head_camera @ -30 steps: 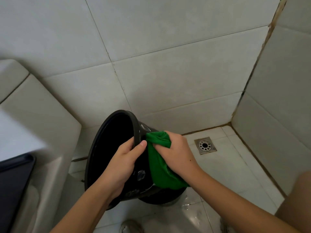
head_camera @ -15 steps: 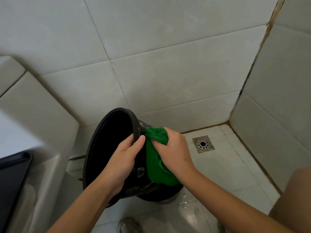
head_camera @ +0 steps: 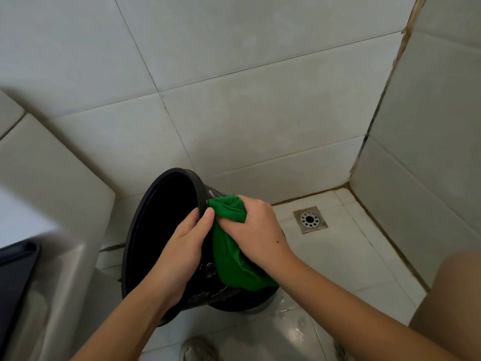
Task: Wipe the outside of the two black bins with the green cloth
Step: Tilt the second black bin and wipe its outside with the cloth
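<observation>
A round black bin [head_camera: 166, 225] is tipped over to the left, its open mouth facing me and its base on the wet floor. My left hand [head_camera: 182, 248] grips the bin's rim, thumb on the outside and fingers inside. Just right of it, my right hand [head_camera: 255, 230] holds the bunched green cloth [head_camera: 231, 256] and presses it against the bin's outer wall below the rim. The cloth hangs down over the bin's side. Only one bin is in view.
A white toilet [head_camera: 52, 204] with a dark seat [head_camera: 15, 277] stands at the left. A metal floor drain [head_camera: 309, 219] sits in the tiled corner to the right. Tiled walls close in behind and at right. My knee [head_camera: 453, 295] shows at the lower right.
My right hand with the cloth has slid a little up and left along the bin's side toward the rim. My left hand keeps its grip on the rim.
</observation>
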The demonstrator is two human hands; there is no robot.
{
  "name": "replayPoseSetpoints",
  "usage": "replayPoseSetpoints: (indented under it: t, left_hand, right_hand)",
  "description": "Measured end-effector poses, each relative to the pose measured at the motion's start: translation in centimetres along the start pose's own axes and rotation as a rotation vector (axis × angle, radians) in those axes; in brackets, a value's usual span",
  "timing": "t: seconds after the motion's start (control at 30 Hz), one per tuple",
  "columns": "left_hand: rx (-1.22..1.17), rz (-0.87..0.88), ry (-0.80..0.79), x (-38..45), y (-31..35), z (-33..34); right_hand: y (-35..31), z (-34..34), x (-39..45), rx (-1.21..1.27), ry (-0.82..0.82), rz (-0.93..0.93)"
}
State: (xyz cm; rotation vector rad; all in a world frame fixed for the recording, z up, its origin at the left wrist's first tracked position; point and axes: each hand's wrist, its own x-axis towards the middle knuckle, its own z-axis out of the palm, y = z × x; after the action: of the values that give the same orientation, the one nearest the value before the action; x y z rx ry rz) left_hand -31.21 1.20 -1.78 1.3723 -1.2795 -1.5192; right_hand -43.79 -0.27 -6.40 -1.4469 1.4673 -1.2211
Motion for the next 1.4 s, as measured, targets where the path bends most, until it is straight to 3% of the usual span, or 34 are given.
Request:
replayPoseSetpoints:
  t: [0.23, 0.7, 1.0, 1.2, 1.4]
  left_hand:
    - [0.022, -0.025, 0.023, -0.1, 0.1, 0.1]
    - [0.064, -0.04, 0.095, 0.2, 0.4, 0.5]
    - [0.124, 0.018, 0.114, 0.7, -0.3, 0.9]
    - [0.196, 0.034, 0.085, 0.4, -0.9, 1.4]
    - [0.057, 0.088, 0.124, -0.4, 0.5, -0.8]
  right_hand:
    - [1.5, -0.7, -0.2, -0.226, 0.063, -0.025]
    - [9.0, -2.8, -1.3, -0.222, 0.142, 0.386]
    - [5.4, -0.1, -3.7, 0.037, 0.121, 0.094]
    - [8.2, -1.6, -2.5, -0.116, 0.204, 0.311]
    - [5.5, -2.7, -1.3, -0.033, 0.25, 0.2]
